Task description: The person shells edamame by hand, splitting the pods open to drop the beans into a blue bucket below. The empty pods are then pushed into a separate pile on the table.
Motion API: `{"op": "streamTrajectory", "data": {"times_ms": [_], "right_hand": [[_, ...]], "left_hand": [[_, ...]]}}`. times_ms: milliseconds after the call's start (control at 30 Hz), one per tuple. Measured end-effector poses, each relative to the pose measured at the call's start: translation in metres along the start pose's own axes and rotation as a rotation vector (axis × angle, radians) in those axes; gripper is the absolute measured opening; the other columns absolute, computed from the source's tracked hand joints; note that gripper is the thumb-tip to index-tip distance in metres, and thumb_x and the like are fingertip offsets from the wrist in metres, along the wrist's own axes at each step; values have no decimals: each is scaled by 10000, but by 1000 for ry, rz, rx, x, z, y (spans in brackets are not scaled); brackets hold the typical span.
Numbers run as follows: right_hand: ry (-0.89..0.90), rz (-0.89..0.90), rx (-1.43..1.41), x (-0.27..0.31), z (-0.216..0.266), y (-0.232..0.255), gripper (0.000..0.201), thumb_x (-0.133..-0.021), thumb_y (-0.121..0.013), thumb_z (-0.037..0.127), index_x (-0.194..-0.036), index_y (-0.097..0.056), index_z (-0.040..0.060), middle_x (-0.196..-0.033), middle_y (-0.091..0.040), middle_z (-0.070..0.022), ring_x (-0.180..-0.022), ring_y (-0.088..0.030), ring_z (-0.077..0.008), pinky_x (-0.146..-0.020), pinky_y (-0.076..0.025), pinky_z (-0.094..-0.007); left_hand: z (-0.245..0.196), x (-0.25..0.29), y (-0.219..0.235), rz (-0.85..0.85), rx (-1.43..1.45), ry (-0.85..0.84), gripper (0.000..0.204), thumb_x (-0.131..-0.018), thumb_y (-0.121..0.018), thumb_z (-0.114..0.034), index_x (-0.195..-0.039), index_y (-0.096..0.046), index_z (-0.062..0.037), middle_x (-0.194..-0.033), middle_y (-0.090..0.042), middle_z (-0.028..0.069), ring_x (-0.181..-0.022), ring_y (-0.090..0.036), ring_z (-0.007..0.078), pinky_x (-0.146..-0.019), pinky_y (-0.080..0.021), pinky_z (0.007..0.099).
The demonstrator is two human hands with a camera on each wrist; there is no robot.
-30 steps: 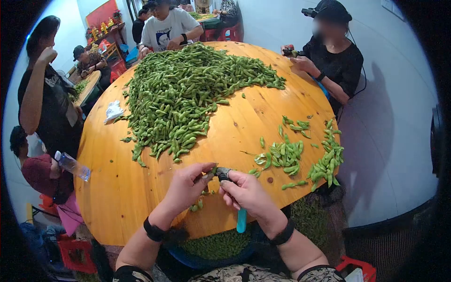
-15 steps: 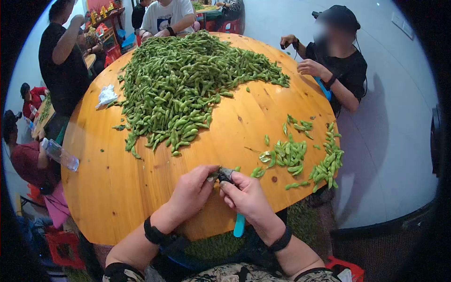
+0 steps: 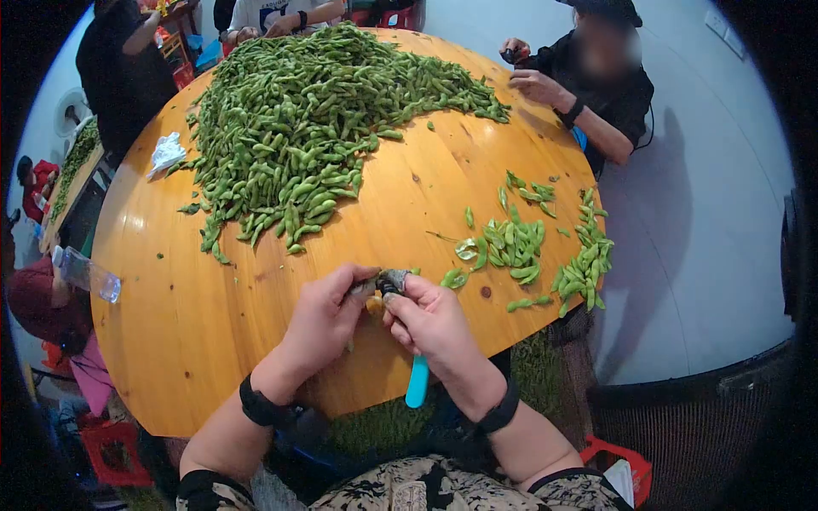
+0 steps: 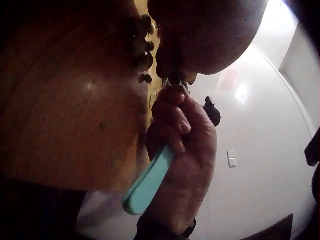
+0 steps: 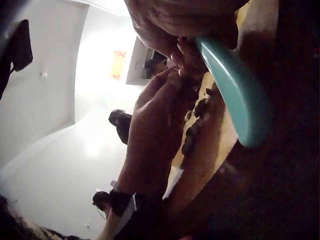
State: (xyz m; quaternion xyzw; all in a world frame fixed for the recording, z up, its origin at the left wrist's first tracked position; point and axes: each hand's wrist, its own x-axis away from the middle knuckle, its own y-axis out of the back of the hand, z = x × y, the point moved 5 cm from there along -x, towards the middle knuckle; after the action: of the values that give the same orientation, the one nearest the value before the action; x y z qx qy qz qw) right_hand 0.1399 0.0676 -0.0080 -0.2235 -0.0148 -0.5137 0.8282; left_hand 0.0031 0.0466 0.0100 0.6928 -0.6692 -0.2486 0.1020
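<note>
My left hand (image 3: 322, 308) is over the near part of the round wooden table, its thumb and forefinger pinching a small green soybean pod (image 3: 364, 289) that is mostly hidden. Close against those fingertips, my right hand (image 3: 433, 313) grips a tool with a turquoise handle (image 3: 417, 381). The handle sticks out below the palm, and the working end is lost between the fingers. In the left wrist view the right hand (image 4: 175, 115) curls around this handle (image 4: 150, 182). Grey and black wrapping (image 3: 394, 279) covers the right hand's fingertips.
A large heap of green pods (image 3: 290, 128) covers the table's far half. Smaller piles of pods (image 3: 515, 247) lie to the right, some by the edge (image 3: 584, 268). A crumpled tissue (image 3: 167, 153) and a plastic bottle (image 3: 87, 272) are at left. Other people sit or stand around.
The head view has shifted, so table and heap sit higher and further left. My hands stay together at the pod. The person across at right has lowered a hand slightly.
</note>
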Motion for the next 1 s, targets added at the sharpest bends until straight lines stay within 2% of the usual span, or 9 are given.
{"op": "streamTrajectory", "data": {"times_ms": [133,167,267,400,467,633,700,933,1000], "right_hand": [[-76,27,-45,-2,-4,5,96,-903,-513,71,-957,-582,33,-671,-552,21,-439,-423,-9,-358,-303,-161],[-74,41,-33,-3,-4,6,111,-905,-512,73,-979,-585,32,-673,-553,22,-440,-425,-8,-359,-307,-159],[-94,70,-13,-5,-4,8,139,-908,-510,75,-1013,-590,31,-677,-554,23,-442,-429,-9,-361,-312,-157],[-87,19,80,-5,0,7,116,-918,-514,101,-983,-604,69,-641,-540,39,-439,-431,-15,-370,-307,-173],[-63,14,90,1,9,-1,113,-919,-513,96,-973,-607,64,-648,-542,40,-453,-437,-13,-386,-315,-169],[33,-18,149,6,9,-4,113,-915,-519,83,-967,-615,54,-666,-546,44,-482,-446,-9,-425,-329,-164],[28,-32,144,8,8,-5,121,-904,-535,78,-988,-618,49,-663,-543,44,-497,-453,-16,-441,-342,-173],[96,-43,234,15,11,4,139,-890,-540,70,-1004,-614,38,-652,-535,42,-529,-468,-24,-481,-372,-188],[103,-195,206,18,22,30,161,-896,-522,72,-1029,-604,31,-646,-531,34,-502,-450,-17,-443,-354,-181]], "left_hand": [[15,-3,-1,5,328,91,163,-931,-518,-57,-1072,-585,-10,-801,-604,19,-658,-540,65,-591,-466,230],[21,-3,-2,65,432,245,172,-945,-499,-75,-1086,-577,-15,-826,-614,-2,-646,-535,51,-576,-448,208],[14,-4,2,161,633,445,175,-948,-495,-86,-1087,-561,-2,-820,-612,2,-664,-527,22,-581,-439,190],[20,-3,-3,168,734,458,200,-913,-511,-65,-1102,-557,-18,-881,-629,16,-745,-560,50,-642,-455,191],[17,-6,-6,36,468,118,214,-896,-533,-37,-1109,-549,-13,-868,-624,25,-745,-558,64,-652,-462,210],[6,-4,2,-45,136,21,155,-891,-567,-80,-1027,-575,-6,-718,-576,45,-627,-530,95,-567,-440,250],[12,-2,3,-19,170,174,149,-879,-514,-50,-1001,-582,3,-680,-561,69,-610,-529,108,-557,-446,268],[4,3,5,10,60,124,175,-857,-477,6,-998,-580,-5,-791,-601,56,-716,-571,142,-648,-474,271],[-13,8,9,-2,-293,-93,194,-812,-514,2,-985,-598,-18,-829,-628,107,-760,-602,267,-704,-493,332]]}}
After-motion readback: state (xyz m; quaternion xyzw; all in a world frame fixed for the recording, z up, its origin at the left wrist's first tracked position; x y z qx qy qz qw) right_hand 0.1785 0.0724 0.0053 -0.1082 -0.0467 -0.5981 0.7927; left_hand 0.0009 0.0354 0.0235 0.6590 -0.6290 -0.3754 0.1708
